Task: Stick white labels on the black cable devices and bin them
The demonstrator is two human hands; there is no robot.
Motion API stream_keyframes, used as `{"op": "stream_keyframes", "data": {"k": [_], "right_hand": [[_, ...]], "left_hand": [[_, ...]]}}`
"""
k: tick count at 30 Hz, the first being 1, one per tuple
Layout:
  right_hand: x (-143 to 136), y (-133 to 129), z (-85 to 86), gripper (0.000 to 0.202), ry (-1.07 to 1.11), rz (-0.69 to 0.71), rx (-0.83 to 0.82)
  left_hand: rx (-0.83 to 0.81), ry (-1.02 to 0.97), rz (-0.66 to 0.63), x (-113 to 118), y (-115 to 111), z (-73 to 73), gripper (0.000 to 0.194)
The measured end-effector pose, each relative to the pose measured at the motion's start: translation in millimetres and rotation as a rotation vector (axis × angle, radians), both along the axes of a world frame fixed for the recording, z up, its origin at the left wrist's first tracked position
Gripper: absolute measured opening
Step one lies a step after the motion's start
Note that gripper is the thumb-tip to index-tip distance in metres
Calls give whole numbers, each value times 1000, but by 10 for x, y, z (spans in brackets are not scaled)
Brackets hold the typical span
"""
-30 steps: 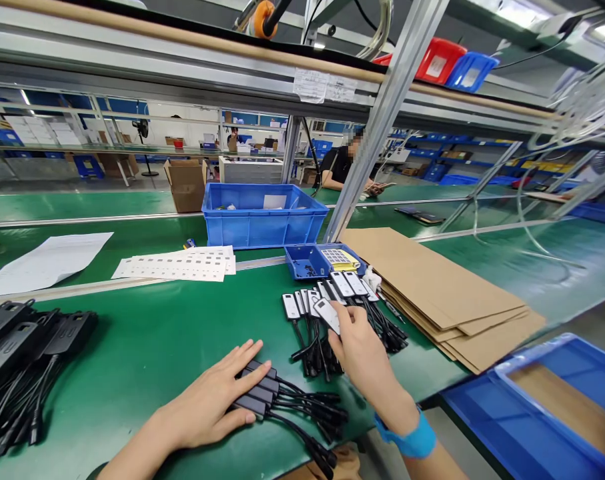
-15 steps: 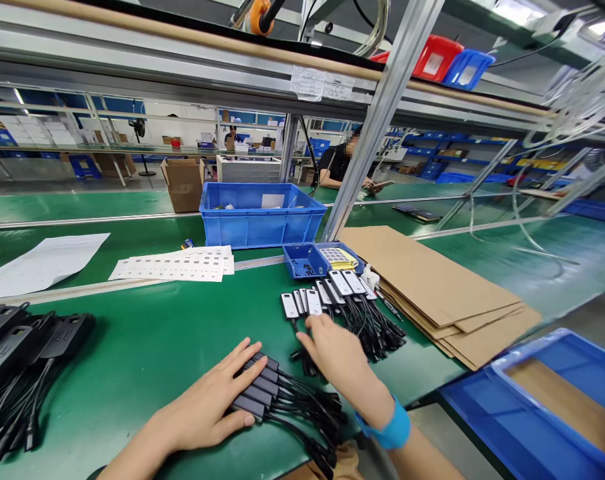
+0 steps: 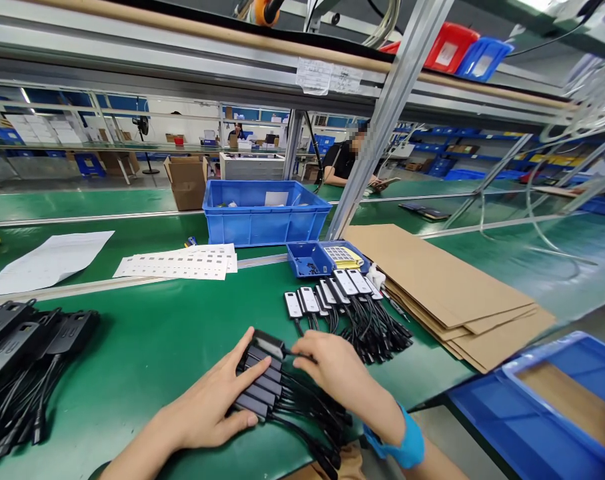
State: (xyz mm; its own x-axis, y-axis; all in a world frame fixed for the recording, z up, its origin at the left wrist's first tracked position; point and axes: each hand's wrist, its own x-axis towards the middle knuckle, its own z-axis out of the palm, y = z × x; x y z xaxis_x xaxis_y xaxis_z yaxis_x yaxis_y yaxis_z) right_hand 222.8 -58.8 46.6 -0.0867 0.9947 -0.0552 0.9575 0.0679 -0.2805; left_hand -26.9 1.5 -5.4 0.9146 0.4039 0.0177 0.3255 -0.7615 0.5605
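My left hand (image 3: 216, 393) spans a row of small black cabled boxes (image 3: 258, 390) standing on edge, thumb at the near end and fingers over the tops and far end, gripping them together. At the far end of that row is another black box (image 3: 268, 343), slightly blurred. Its cable is pinched in my right hand (image 3: 327, 360), which wears a blue wristband (image 3: 399, 443). Black cables (image 3: 315, 407) trail from the row toward the table's near edge. Farther back lies a group of similar boxes with white faces (image 3: 346, 283), their cables pointing toward me.
More black cabled units (image 3: 37, 353) lie at left. Label strips (image 3: 179, 262), a paper sheet (image 3: 52, 260), a large blue bin (image 3: 267, 223) and a small blue tray (image 3: 305, 257) stand behind. Cardboard sheets (image 3: 442, 280) lie right, above a blue crate (image 3: 572, 400). A person (image 3: 339, 163) sits opposite.
My right hand has brought a box by its cable from the white-faced group to the far end of the row. My left hand stays on the row, its index finger now at the added box.
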Motion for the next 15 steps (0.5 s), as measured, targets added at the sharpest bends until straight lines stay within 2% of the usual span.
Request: {"op": "stream_keyframes", "data": {"k": [3, 5, 6, 9, 11, 15], "right_hand": [[-47, -27, -40, 21, -24, 122, -121], [-41, 17, -59, 25, -8, 146, -124], [-34, 59, -71, 25, -20, 113, -96], [-24, 237, -127, 19, -165, -121, -4], [-29, 345, -171, 16, -236, -223, 15], [-24, 386, -177, 12, -189, -204, -7]], "left_hand": [[15, -26, -8, 3, 9, 3, 79], [13, -44, -29, 5, 20, 16, 76], [6, -46, -35, 6, 25, 23, 75], [-6, -28, -29, 2, 35, 32, 75], [-3, -15, -21, -3, 35, 25, 76], [-5, -15, -8, -10, 25, 2, 77]]}}
